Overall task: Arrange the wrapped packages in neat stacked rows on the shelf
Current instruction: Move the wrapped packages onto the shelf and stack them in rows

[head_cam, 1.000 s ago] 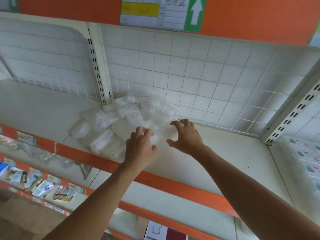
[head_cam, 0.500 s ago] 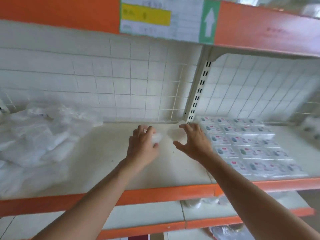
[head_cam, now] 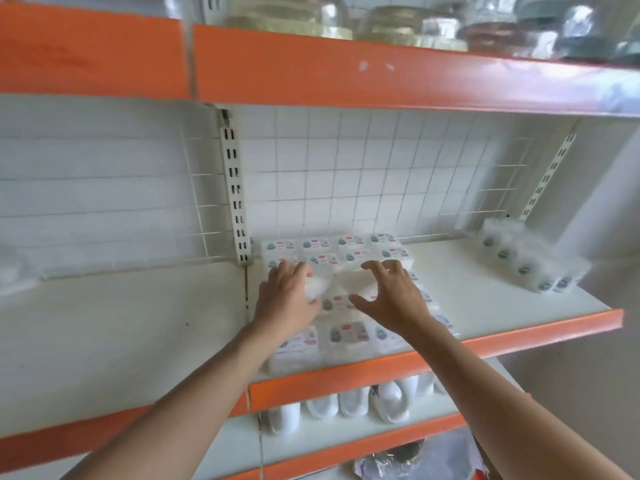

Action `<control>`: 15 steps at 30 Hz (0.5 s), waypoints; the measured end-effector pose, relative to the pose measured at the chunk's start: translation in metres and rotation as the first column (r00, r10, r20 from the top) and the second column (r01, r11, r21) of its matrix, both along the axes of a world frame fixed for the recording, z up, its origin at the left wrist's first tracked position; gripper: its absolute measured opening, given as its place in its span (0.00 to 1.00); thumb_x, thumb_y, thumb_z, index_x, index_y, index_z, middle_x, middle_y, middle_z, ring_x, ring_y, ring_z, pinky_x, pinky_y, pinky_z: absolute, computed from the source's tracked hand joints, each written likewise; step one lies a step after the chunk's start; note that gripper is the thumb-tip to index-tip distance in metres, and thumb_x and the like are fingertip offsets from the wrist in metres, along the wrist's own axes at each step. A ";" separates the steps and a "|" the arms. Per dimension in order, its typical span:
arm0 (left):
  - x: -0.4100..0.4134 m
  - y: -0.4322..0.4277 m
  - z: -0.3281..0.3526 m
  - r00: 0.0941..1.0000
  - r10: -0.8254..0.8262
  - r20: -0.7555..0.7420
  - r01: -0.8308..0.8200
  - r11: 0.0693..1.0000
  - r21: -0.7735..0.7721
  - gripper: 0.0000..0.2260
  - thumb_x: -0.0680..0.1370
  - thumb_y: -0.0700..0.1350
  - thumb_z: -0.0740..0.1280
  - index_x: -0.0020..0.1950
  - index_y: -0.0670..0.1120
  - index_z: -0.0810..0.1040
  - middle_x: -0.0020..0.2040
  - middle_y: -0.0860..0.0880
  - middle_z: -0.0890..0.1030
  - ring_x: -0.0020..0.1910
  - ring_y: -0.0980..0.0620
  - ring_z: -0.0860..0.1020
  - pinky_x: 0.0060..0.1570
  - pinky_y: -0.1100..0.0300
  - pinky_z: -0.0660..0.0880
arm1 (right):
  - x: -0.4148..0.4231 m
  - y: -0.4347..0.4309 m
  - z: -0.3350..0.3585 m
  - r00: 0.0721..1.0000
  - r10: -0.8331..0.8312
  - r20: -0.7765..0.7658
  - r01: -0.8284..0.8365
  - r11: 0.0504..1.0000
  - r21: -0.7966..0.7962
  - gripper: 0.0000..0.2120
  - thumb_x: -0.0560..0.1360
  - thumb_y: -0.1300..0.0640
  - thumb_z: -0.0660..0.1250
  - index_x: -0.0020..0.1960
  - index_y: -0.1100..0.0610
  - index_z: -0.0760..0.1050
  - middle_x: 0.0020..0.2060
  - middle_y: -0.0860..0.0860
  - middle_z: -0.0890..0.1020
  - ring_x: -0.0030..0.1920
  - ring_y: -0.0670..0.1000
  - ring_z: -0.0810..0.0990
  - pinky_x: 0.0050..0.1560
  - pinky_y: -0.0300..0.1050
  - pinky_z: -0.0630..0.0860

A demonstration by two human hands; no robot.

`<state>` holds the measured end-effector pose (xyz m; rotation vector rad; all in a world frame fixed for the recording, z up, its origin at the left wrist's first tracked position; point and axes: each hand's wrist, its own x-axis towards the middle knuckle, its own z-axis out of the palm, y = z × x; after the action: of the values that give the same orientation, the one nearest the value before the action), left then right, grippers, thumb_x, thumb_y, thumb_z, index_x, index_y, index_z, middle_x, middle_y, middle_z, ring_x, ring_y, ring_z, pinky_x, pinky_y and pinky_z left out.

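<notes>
Both hands hold a white wrapped package (head_cam: 337, 284) over the laid-out rows of labelled packages (head_cam: 346, 336) on the white shelf (head_cam: 485, 292). My left hand (head_cam: 289, 299) grips its left end with curled fingers. My right hand (head_cam: 391, 297) grips its right end, fingers arched over the top. The rows run from the wire back panel to the orange front edge, just right of the slotted upright (head_cam: 237, 202). The hands hide the middle of the rows.
A tilted block of packages (head_cam: 530, 259) stands at the back right of the shelf. The shelf section to the left (head_cam: 121, 341) is bare white. White containers (head_cam: 346, 400) fill the shelf below. Jars (head_cam: 398, 26) stand on the shelf above.
The view swung right from the loose pile of packages. Both hands carried a package from the bare left section to above the arranged rows.
</notes>
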<state>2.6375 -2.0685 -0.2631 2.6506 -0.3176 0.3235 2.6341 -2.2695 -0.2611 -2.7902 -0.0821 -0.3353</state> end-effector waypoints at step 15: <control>0.014 -0.083 0.025 0.994 -0.057 0.098 0.056 0.998 0.009 0.14 0.81 0.48 0.60 0.64 0.44 0.72 0.62 0.46 0.73 0.64 0.47 0.70 0.61 0.54 0.69 | 0.012 -0.061 -0.006 0.983 0.132 0.126 -0.150 0.979 0.142 0.39 0.65 0.46 0.78 0.71 0.54 0.66 0.62 0.57 0.67 0.55 0.57 0.75 0.53 0.45 0.74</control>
<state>2.6510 -2.1520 -0.2379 2.6316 -0.4254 0.4366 2.6459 -2.3305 -0.2671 -2.5969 -0.2695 -0.4482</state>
